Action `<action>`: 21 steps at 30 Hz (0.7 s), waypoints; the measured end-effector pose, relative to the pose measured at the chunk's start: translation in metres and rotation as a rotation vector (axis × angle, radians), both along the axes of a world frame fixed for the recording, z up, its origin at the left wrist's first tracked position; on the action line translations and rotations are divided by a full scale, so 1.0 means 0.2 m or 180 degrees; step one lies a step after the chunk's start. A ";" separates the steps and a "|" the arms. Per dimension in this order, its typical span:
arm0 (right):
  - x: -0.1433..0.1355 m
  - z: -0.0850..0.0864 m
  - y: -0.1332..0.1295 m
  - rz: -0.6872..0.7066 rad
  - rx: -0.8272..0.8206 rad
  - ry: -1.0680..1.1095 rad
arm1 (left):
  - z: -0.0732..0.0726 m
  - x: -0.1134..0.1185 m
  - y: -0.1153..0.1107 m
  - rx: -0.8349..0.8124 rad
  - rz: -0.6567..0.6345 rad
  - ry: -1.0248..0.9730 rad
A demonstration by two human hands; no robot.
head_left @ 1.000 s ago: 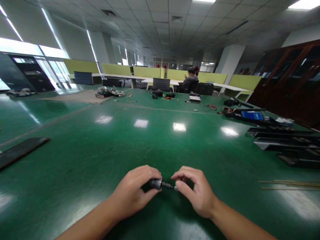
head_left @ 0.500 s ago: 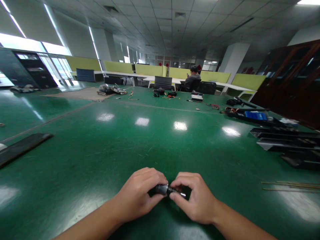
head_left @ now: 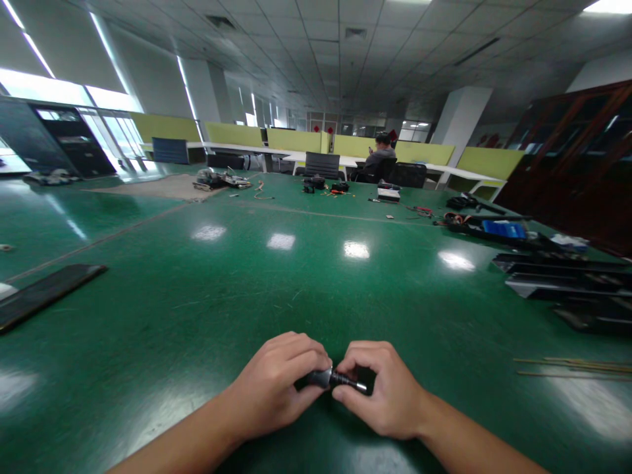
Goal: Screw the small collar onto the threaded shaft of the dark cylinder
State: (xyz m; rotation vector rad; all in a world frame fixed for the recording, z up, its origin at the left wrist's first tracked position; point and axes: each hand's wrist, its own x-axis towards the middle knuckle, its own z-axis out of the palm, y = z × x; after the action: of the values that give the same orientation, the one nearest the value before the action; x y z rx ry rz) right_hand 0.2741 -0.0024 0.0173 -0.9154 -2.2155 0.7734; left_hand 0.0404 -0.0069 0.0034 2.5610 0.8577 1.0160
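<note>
Between my hands, just above the green tabletop, is a small dark tool [head_left: 322, 378] with a silver band, a narrow ribbed black shaft and a bright metal tip pointing right. My left hand [head_left: 281, 382] is closed round its thicker end, which the fingers partly cover. The thumb and forefinger of my right hand [head_left: 388, 395] are bent in a pinch about the ribbed shaft, close to the silver band. The shaft's metal tip shows in the hollow of the right hand. The exact kind of tool cannot be made out.
A long dark flat bar [head_left: 49, 293] lies at the left. Black angled metal pieces [head_left: 563, 286] and thin rods [head_left: 573, 367] are at the right. Behind them sits a black tray with a blue item [head_left: 503, 228]. A person [head_left: 380, 157] sits beyond the green table [head_left: 296, 283].
My right thumb and forefinger have shifted very slightly left along the shaft. My left hand keeps its hold on the thicker end.
</note>
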 end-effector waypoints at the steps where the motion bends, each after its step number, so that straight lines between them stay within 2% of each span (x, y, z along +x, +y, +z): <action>1: 0.00 0.00 0.00 0.0012 0.0002 0.0000 | 0.00 0.00 0.00 0.0006 -0.0001 0.0011; 21: 0.01 0.00 0.00 0.0062 0.0052 -0.0035 | 0.01 0.00 0.00 0.0005 -0.0056 0.0032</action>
State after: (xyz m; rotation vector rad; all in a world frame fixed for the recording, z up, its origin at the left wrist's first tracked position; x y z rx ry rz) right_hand 0.2765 -0.0015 0.0180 -0.8936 -2.2401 0.7600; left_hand 0.0413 -0.0072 0.0053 2.5723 0.8360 1.0000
